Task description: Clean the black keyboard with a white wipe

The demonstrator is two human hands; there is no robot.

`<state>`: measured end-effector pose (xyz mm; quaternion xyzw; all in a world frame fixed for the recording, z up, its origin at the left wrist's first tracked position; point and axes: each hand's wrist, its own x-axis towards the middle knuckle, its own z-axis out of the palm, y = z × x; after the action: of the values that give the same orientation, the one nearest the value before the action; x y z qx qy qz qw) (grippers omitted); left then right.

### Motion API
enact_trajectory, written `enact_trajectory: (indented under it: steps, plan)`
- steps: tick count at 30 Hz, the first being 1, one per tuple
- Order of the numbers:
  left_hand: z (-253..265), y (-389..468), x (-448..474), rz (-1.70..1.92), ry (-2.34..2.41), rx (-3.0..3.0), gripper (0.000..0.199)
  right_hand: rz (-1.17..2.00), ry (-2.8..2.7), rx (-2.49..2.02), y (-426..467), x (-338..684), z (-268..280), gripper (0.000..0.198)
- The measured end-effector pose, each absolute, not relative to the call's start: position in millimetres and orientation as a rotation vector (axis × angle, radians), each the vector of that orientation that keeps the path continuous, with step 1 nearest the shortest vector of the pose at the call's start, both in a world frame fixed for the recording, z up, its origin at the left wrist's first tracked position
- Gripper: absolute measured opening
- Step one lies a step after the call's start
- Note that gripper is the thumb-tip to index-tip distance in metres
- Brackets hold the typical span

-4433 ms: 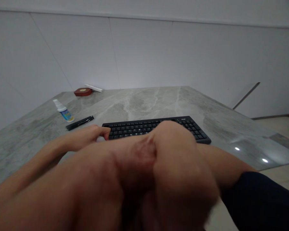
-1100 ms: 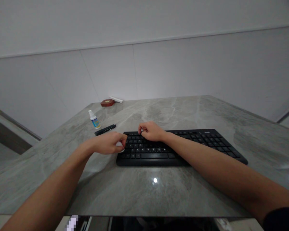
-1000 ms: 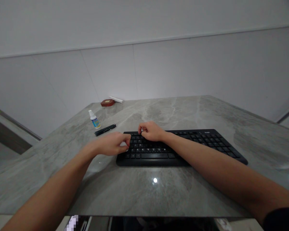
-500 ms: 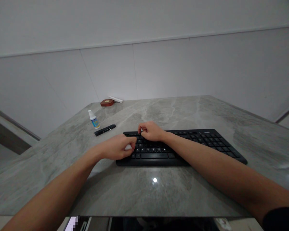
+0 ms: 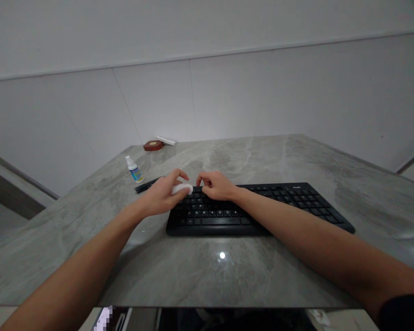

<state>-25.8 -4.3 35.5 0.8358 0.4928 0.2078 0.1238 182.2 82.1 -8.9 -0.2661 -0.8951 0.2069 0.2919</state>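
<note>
A reddish case [image 5: 153, 146] (pale patch [image 5: 153, 143] atop) lies beside a white strip [image 5: 167, 140].

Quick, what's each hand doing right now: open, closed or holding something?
Left hand: holding a small white thing.
Right hand: curled over the keyboard; whether it grips anything cannot be told.

Burying part of the keyboard [image 5: 224, 220] under the right hand [image 5: 218, 185], five o'clock; masking part of a white thing [image 5: 182, 188] inside the left hand [image 5: 163, 195], near nine; losing the sleeve [image 5: 405, 313] past the edge at four; blurring a lilac thing [image 5: 102, 319] beyond telling, past seven.
</note>
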Motion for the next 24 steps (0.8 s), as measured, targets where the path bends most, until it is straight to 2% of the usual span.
enact_trajectory:
  steps: [2, 5, 10, 13, 15, 18, 19, 21, 24]
  plan:
    - [31, -1, -24, 0.79, 1.5, 2.363, 0.031, 0.567, -2.325, -0.591, 80, 183, -9, 0.027]
    - [21, 2, -20, 0.795, 1.455, 2.334, 0.03, 0.676, -2.249, -0.411, 75, 182, -8, 0.024]
    - [16, 2, -16, 0.8, 1.385, 2.365, 0.034, 0.882, -2.034, -0.472, 73, 175, -9, 0.029]
    - [19, 1, -15, 0.897, 1.385, 2.425, 0.028, 1.032, -1.908, -0.462, 73, 172, -10, 0.031]
    - [21, -1, -14, 1.045, 1.347, 2.496, 0.023, 1.087, -1.899, -0.421, 72, 172, -9, 0.043]
    - [23, -3, -12, 1.232, 1.287, 2.483, 0.02, 1.051, -2.013, -0.331, 67, 172, -7, 0.075]
    - [22, -3, -12, 1.252, 1.275, 2.441, 0.021, 1.019, -2.054, -0.308, 66, 172, -6, 0.079]
    - [21, -3, -12, 1.245, 1.252, 2.349, 0.022, 0.955, -2.086, -0.298, 64, 171, -5, 0.071]
    - [17, 0, -12, 1.266, 1.225, 2.22, 0.022, 0.902, -2.052, -0.337, 66, 170, -7, 0.046]
